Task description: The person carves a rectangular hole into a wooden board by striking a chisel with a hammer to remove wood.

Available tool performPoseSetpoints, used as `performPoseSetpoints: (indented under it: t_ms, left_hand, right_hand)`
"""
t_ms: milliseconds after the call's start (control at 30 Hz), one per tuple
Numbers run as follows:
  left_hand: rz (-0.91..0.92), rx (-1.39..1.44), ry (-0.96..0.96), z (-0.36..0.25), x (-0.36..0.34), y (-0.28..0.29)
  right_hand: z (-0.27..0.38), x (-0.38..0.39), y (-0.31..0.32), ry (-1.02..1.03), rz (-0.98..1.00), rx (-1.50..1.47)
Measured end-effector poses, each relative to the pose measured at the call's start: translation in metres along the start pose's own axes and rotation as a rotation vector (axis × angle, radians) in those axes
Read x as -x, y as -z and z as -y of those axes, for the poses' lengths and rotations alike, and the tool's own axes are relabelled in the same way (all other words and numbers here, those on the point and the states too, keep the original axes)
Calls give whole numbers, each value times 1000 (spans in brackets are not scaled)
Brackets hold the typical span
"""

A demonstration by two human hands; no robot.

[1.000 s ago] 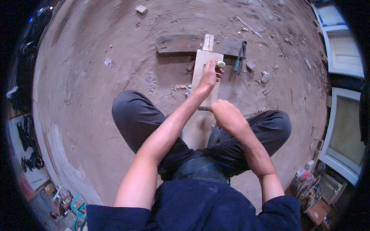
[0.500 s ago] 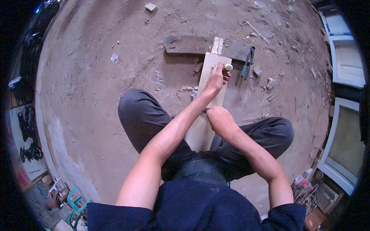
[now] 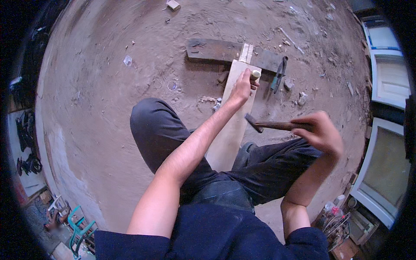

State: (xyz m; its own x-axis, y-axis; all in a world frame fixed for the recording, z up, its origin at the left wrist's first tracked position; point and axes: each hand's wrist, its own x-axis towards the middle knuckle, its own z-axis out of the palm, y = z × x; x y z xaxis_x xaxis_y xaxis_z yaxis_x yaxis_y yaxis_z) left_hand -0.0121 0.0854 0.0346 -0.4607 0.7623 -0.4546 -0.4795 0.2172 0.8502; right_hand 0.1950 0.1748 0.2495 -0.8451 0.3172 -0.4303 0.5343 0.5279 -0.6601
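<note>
A long pale wooden board (image 3: 232, 125) runs away from me between my bent legs, with a tenon-like narrow end at the far side. My left hand (image 3: 243, 90) is closed near the board's far end around a chisel (image 3: 256, 74); only its pale handle end shows, and the blade is hidden by the fingers. My right hand (image 3: 318, 130) is raised to the right of the board, gripping a hammer (image 3: 279, 125) by its dark wooden handle. The hammer's metal head points left, near the board's right edge, apart from the chisel.
A dark plank (image 3: 212, 50) lies crosswise under the board's far end. A green-handled dark tool (image 3: 277, 76) rests by its right end. Wood bits and rubble lie on the dirt floor (image 3: 99, 112). White-framed window panels (image 3: 381, 169) stand at the right; a teal chair-like frame (image 3: 79, 229) is lower left.
My right hand has moved from the board's edge out to the right and up, and the hammer now shows plainly in it. My left hand stays at nearly the same place.
</note>
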Motion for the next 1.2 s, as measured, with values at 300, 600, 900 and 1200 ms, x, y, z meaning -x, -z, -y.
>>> performPoseSetpoints:
  t_ms: [300,600,900,1200]
  left_hand:
    - [-20,-48,-63,6,-5,-5]
    - [-2,-116,-72,13,-13,-12]
    - [36,-232,-110,7,-6,-8]
    - [-50,-461,-153,5,-6,-7]
  right_hand:
    - [-34,41,19,196,-689,-563]
    - [-4,-66,-33,-115,-546,-93]
    - [1,-64,-29,-226,-745,-502]
    - [-10,-91,-32,-364,-604,200]
